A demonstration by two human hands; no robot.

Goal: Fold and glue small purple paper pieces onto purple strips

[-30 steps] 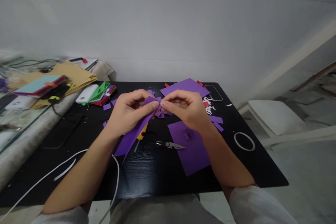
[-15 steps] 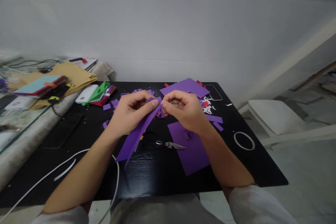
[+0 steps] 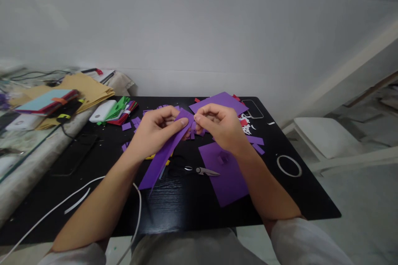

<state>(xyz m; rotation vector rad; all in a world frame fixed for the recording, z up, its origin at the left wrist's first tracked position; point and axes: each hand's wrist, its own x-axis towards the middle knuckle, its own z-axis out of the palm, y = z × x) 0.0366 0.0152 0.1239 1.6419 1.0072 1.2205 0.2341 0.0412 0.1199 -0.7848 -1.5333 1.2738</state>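
Observation:
My left hand [image 3: 157, 130] is closed on a long folded strip of purple paper [image 3: 164, 155], with the thumb pressed on top near its upper end. Two layers of the strip hang apart at the lower left. At that upper end my right hand [image 3: 219, 126] is pinched, thumb against forefinger, at the paper's edge; the exact grip is partly hidden. Below the hands lie open scissors [image 3: 202, 171], their dark handles hard to see against the black table [image 3: 174, 211]. A purple sheet [image 3: 228, 186] rests under the right forearm, with a small curled purple piece [image 3: 222, 157] on it.
Small purple paper pieces [image 3: 126, 126] are scattered behind my hands. Another purple sheet [image 3: 222, 101] and white scraps [image 3: 246, 126] lie at the back right. Green and red paper bundles [image 3: 120, 112] sit back left. A white cable [image 3: 139, 211] crosses the front; a white chair [image 3: 325, 136] stands right.
The upper end of the purple strip has risen and tilted, showing more of its flat face. My right hand has shifted slightly right; the left hand stays nearly in place.

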